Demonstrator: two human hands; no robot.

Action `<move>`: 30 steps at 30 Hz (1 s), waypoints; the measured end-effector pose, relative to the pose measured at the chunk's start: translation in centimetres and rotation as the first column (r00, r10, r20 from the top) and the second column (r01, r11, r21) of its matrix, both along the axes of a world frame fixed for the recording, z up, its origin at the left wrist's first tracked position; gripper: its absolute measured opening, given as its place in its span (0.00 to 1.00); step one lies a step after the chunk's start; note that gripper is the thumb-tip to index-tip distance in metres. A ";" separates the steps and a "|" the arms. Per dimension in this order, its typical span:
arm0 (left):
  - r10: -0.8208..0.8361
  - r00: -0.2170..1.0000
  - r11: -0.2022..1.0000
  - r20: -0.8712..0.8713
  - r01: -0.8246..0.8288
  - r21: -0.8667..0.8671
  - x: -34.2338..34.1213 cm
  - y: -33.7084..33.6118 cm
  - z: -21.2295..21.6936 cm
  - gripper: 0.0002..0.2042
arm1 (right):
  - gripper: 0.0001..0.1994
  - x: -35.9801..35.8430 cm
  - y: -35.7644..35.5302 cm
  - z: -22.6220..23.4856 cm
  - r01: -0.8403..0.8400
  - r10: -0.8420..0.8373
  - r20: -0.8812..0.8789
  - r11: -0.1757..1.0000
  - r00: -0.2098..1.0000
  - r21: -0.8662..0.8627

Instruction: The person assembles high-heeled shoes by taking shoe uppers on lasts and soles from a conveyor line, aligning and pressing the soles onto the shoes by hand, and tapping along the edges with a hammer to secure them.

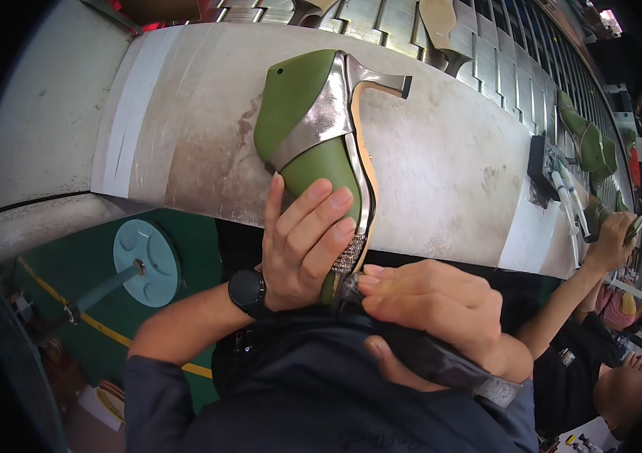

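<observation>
Gripping the toe end of the shoe [313, 128], your left hand [302, 249] had its fingers wrapped over the green last and the thumb behind, so it was clamped firmly on it. That hold kept the shoe tipped with the sole edge turned toward your right side, where the tool could reach it. Your watch [247, 291] sat at that wrist, face up.

Your right hand [441, 309] was closed around a dark tool [426, 355], fingers folded over the top and thumb underneath. The tool's front end met the shoe just at the beaded strip [349, 255] near the toe, which seemed the reason for holding both so close to your body. What the tip itself did there was hidden by your fingers.

Outward from the hands, the shoe stretched up and away over the bench [449, 174], its silver band [321, 124] crossing the last and its heel [385, 79] pointing to the far right. It was held over the bench edge rather than laid flat on it, as far as I could tell. Below the bench on your left stood a teal disc [147, 260] on a rod. Farther along on your right, another person's arm [562, 294] reached up to the bench, near more green lasts [589, 143] and some white tubes [568, 200]
</observation>
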State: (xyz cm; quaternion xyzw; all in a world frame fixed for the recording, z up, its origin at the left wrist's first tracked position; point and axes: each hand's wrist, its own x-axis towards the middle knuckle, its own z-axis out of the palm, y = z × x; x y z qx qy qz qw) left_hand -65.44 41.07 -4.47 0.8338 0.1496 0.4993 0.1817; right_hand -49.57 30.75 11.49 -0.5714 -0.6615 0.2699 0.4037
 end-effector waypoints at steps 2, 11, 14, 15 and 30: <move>0.004 1.000 1.000 0.005 -0.004 0.009 0.1 0.0 -0.2 0.19 | 0.16 -0.9 -1.2 -0.5 -0.016 0.015 0.018 0.999 1.000 0.038; 0.023 1.000 0.998 -0.004 -0.023 0.061 -0.3 0.4 -1.0 0.17 | 0.17 0.6 -3.6 -1.1 0.015 -0.163 -0.364 0.927 0.917 -0.376; 0.022 1.000 0.999 0.005 -0.022 0.044 0.3 0.2 -0.7 0.16 | 0.18 0.9 -2.6 -1.5 0.222 -0.278 -0.496 0.960 0.823 -0.170; 0.025 1.000 0.999 -0.003 -0.025 0.049 0.2 0.1 -0.7 0.16 | 0.18 0.9 -1.8 -1.8 0.209 -0.271 -0.463 0.961 0.844 -0.182; 0.058 0.998 0.995 0.014 -0.059 0.075 0.5 -0.1 -2.3 0.18 | 0.11 7.7 6.6 -0.5 0.011 -0.371 -0.493 0.807 0.787 -0.590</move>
